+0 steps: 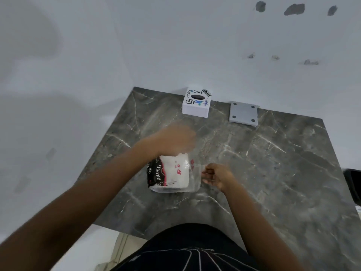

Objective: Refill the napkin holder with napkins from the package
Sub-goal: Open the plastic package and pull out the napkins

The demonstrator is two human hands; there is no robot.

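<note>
Clear-plastic napkin package — half-opened | right hand pinches wrapper | left hand blurred — grip unclear

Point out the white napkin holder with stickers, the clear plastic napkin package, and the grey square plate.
White stickered napkin holder (196, 108): head view, front wall.
Clear plastic napkin package (175, 174): head view, napkin stack inside.
Grey square plate (243, 114): head view, centre.

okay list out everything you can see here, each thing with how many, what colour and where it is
napkin package: one, clear plastic with black, white and red print, near middle of the table
napkin holder: one, white box with stickers and a dark oval slot, far edge by the wall
grey plate: one, square with four holes, right of the holder
table: one, dark grey marble
left hand: blurred, above the package's far end
right hand: pinching the clear wrap at the package's right side
</note>
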